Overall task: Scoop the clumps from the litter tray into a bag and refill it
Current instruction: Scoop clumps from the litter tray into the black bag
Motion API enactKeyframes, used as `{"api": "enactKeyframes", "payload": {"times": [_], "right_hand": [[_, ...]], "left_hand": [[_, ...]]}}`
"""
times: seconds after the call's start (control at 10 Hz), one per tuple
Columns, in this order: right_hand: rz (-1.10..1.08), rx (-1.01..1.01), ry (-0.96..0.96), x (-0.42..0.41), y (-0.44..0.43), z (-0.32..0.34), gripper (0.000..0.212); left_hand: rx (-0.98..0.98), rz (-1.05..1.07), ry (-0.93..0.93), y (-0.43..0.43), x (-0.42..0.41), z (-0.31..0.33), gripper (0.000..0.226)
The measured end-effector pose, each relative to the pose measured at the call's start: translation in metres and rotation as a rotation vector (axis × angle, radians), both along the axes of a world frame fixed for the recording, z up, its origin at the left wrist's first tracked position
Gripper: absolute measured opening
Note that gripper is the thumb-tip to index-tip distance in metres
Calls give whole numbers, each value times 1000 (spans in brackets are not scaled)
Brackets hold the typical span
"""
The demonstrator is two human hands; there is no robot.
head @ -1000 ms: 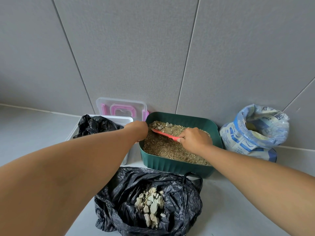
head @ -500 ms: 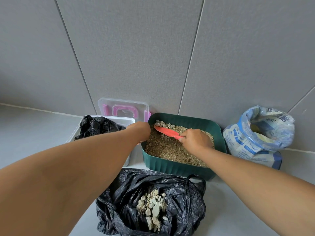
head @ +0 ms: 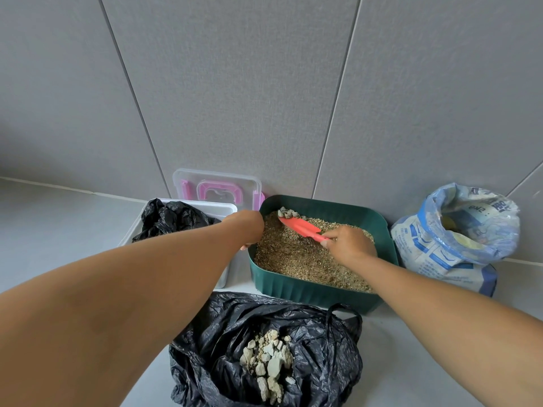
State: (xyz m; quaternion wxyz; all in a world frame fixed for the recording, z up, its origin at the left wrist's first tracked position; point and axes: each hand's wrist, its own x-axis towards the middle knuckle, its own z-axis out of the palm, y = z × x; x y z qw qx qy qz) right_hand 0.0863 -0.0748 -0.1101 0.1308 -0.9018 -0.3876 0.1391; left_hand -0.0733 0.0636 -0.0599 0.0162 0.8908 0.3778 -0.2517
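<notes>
Several bagged clumps already lie in the open black bag, nearest on the floor. Just beyond it stands the green litter tray, filled with loose brown grains.

The left hand is curled over the tray's left rim, steadying it. The right hand is clenched round the handle of the red scoop. The scoop's long axis runs on a slant across the litter, with the handle toward the tray's right side and the blade pointing at the far-left corner.

A second ago the blade lay low and edge-on in the grains. Now its broad red face shows, and its tip has slid up against the remaining clumps, which are heaped against the corner wall. I judge this another pass of scooping, with the load gathered but not yet lifted. The refill is still to come.

Farther back, a white bin lined in black stands left of the tray, with a clear lid leaning on the wall behind it. A blue litter sack sits open at the right.
</notes>
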Motion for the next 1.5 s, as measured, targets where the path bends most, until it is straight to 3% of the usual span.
{"api": "enactKeyframes", "payload": {"times": [0.3, 0.8, 1.2, 1.4, 1.5], "right_hand": [[-23, 5, -22, -1, 1, 4, 26], [37, 131, -54, 3, -24, 23, 26], [359, 246, -65, 4, -67, 38, 30], [731, 214, -285, 4, -87, 43, 29], [786, 265, -365, 6, -88, 42, 28]], "left_hand": [[19, 25, -38, 1, 4, -4, 40], [42, 153, -251, 0, -8, -20, 26], [4, 179, -289, 8, -28, 14, 27], [19, 171, -254, -1, -33, 20, 26], [47, 129, -177, -7, -30, 20, 27]]}}
